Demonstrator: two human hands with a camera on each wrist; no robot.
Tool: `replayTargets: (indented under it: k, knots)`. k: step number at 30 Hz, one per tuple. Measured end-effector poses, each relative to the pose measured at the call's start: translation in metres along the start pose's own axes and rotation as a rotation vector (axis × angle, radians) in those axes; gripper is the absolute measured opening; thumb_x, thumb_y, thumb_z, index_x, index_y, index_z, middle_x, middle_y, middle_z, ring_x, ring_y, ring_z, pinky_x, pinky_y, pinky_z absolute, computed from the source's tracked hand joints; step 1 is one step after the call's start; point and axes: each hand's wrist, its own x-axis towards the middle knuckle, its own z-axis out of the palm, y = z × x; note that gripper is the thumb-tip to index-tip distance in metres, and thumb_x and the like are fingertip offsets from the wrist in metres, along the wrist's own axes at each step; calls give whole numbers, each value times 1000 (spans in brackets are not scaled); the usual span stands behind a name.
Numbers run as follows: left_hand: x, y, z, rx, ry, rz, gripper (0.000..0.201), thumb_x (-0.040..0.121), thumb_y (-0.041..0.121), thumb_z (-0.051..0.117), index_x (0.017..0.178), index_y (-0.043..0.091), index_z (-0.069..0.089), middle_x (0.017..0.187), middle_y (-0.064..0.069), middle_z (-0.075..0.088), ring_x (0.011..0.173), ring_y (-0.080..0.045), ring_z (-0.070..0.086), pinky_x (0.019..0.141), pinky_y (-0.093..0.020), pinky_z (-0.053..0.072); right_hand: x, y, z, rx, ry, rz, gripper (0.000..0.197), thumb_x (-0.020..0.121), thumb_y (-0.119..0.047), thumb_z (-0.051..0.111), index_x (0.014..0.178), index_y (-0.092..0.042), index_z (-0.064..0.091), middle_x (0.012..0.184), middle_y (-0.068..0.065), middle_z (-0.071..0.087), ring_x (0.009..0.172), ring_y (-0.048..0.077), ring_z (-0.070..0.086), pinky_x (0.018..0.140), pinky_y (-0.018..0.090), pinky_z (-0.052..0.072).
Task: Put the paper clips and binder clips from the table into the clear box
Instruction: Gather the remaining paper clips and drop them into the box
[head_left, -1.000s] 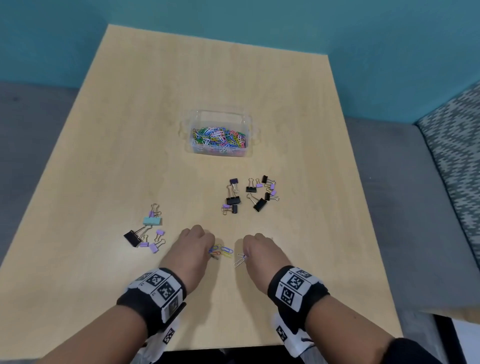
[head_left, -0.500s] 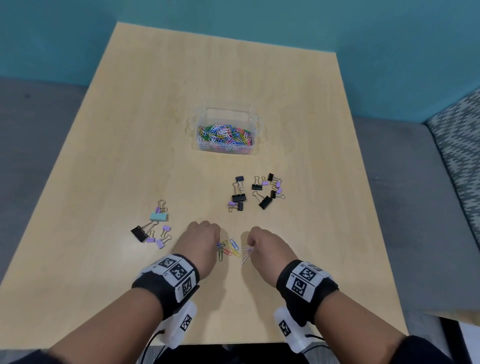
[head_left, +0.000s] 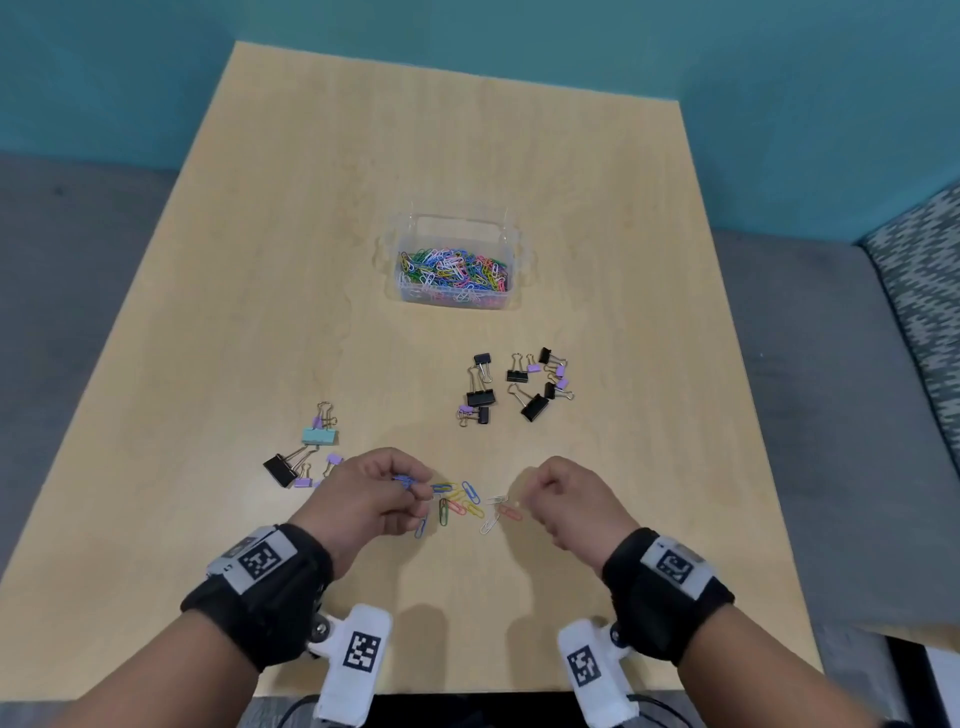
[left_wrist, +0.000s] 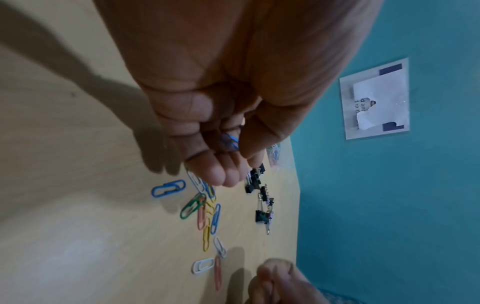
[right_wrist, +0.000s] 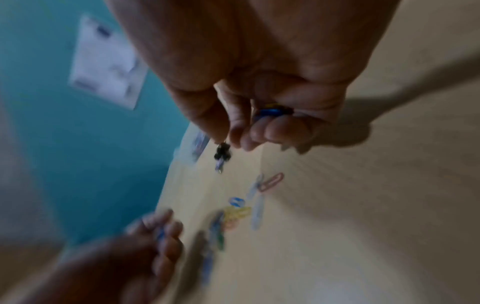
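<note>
While both hands hover just above the near middle of the table (head_left: 260, 260), each has its fingers curled round paper clips. The left hand (head_left: 363, 499) pinches a few blue clips (head_left: 404, 481) between thumb and fingertips; the left wrist view shows them tucked in the curl of the fingers (left_wrist: 228, 142). The right hand (head_left: 566, 499) is curled too, and the right wrist view, though blurred, shows a blue clip and a bit of yellow (right_wrist: 272, 112) held in its fingers.

Between the two hands a loose scatter of clips (head_left: 462, 504) lies flat on the table: blue, green, yellow, pink and white, some overlapping. One blue clip (left_wrist: 168, 188) lies a little apart from the rest, on the near left side of the scatter.

Farther off, right of centre, lies a group of binder clips (head_left: 514, 387), mostly black with a few small purple ones. A second group (head_left: 306, 452) lies to the left, just beside the left hand: one teal, one black, several small purple.

Beyond both groups, near the table's middle, stands the box (head_left: 457, 228), clear and open on top, with a heap of coloured clips inside.

A blue-green wall (head_left: 779, 78) runs behind the table, and a white sheet (left_wrist: 376, 98) hangs on it.
</note>
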Motion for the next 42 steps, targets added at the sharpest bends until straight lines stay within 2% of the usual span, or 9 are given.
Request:
replayTargets:
  k: [3,6,8,18,23,29,32,36,42]
  knots:
    - [2,-5,5,285,137,58,10,78,2,64,71,7,57,65,-1,60,55,-14,50,50,-23,42,4,5,11,-662,-16,-210,25,82,-39,65,96,-24,51,86,-6,57,75,16,53,61,29,37]
    - [6,-10,8,956,243,241,18,75,29,69,72,20,54,74,9,59,66,-8,54,58,-26,40,7,4,22,-849,-62,-366,30,86,-32,61,110,-25,45,100,-3,52,92,22,50,70,31,36]
    - [9,-13,12,1150,203,306,25,74,34,71,76,24,49,85,7,50,73,-11,51,62,-27,38,11,1,25,-880,-77,-414,26,89,-25,58,110,-24,43,99,-1,50,93,24,47,74,35,40]
    - [37,1,33,1473,92,318,19,89,21,59,80,18,42,89,-1,45,74,-19,47,67,-28,39,29,-24,29,-961,-156,-351,20,90,-11,50,77,-18,37,86,2,45,78,24,45,66,32,36]
    - [42,1,36,1492,87,299,17,88,7,47,75,18,41,85,0,45,70,-20,48,63,-27,37,30,-25,32,-962,-166,-341,40,83,-5,51,63,-28,25,85,-1,40,78,22,41,68,32,37]
    - [33,6,26,1191,97,246,15,88,21,55,77,11,54,79,-2,61,70,-21,57,62,-31,45,30,-26,25,-906,-204,-331,23,77,0,42,74,-22,36,74,-5,40,74,22,45,51,26,27]
    - [31,17,14,616,126,120,8,83,9,60,77,10,56,66,-1,63,59,-19,56,54,-31,45,32,-39,6,-190,-102,-65,24,80,4,43,85,-16,57,73,0,55,57,13,50,47,18,39]
    - [38,54,8,-97,47,9,17,88,-10,46,89,4,55,63,-12,56,50,-19,52,46,-26,47,44,-70,-15,742,-218,129,20,88,7,41,76,-2,54,68,13,53,55,22,50,48,27,47]
    - [75,147,31,-150,158,245,14,94,0,46,83,3,55,74,-14,57,62,-22,58,59,-27,58,91,-159,-31,851,-77,-32,2,91,-1,51,93,-2,52,69,10,50,57,20,52,54,27,54]
